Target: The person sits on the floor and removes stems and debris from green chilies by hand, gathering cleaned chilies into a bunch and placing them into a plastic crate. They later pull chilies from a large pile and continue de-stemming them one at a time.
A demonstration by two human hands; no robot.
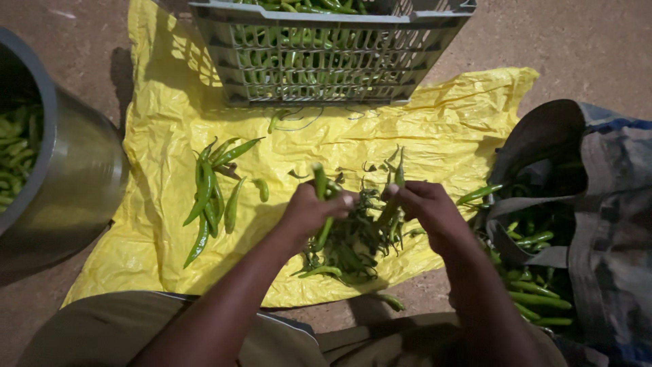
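My left hand (309,211) is closed around a green chilli (319,178) whose tip sticks up above the fingers. Close beside it, my right hand (424,207) grips another green chilli (399,170) by its upper end. Both hands hover over a heap of green stalks and chilli scraps (353,248) on a yellow plastic sheet (170,122). A small bunch of whole green chillies (214,194) lies on the sheet to the left of my left hand.
A grey plastic crate (326,61) holding green chillies stands at the back of the sheet. A large steel pot (61,177) with chillies sits at the left. At the right, an open dark bag (577,204) holds more chillies. My knees are at the bottom.
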